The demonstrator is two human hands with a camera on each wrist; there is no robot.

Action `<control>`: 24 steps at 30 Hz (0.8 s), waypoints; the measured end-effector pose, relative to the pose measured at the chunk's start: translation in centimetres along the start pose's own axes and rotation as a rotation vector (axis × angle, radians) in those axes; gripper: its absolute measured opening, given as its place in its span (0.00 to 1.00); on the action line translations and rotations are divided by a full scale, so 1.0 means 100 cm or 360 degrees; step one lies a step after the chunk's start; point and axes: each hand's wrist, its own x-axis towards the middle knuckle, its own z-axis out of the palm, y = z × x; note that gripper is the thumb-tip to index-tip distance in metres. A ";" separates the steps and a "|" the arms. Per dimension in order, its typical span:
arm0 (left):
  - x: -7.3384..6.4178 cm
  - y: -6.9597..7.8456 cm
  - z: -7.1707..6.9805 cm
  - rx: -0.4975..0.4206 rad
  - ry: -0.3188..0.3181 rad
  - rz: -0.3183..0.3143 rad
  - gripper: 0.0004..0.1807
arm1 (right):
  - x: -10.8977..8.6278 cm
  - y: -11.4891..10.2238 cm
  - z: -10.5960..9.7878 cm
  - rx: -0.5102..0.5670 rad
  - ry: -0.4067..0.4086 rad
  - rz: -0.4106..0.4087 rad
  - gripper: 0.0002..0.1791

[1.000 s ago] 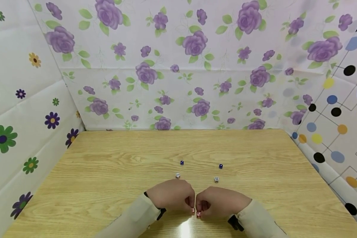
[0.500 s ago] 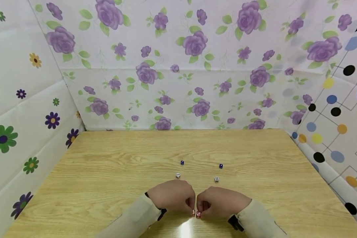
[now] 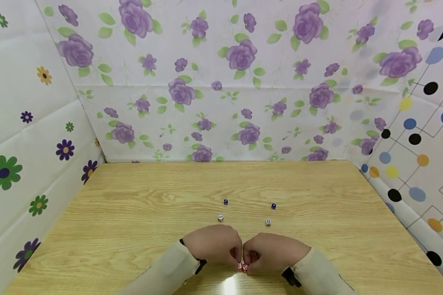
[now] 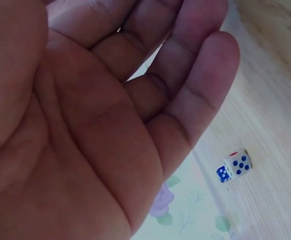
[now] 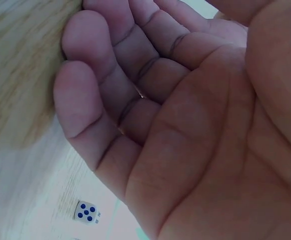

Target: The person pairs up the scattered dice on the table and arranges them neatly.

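Observation:
At the near middle of the table, two small red dice sit side by side, right up against each other in the head view. My left hand [image 3: 215, 243] pinches the left red die [image 3: 240, 266] between thumb and fingertips. The right red die [image 3: 245, 267] is pinched the same way by my right hand [image 3: 277, 250]. Both hands are low over the wood, fingertips nearly meeting. Curled fingers and palm fill each wrist view and hide the red dice there.
Beyond the hands lie a white die [image 3: 220, 218] and a blue die [image 3: 226, 202] on the left. Another white die [image 3: 268, 223] and blue die [image 3: 273, 206] lie to the right. Patterned cloth walls [image 3: 221, 82] border the wooden table [image 3: 151, 192].
The small gap between the two red dice has closed. The left die has shifted slightly toward the person, and the right one slightly left. The white and blue dice stay put.

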 end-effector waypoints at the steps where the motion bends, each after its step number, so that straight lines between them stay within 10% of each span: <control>1: 0.000 0.000 0.000 -0.0008 -0.0006 -0.0002 0.04 | 0.000 0.000 0.000 -0.0002 0.0000 0.0002 0.08; 24: -0.005 -0.002 -0.006 -0.0100 0.0015 -0.0031 0.07 | -0.004 0.000 -0.006 0.0030 -0.0013 0.0021 0.08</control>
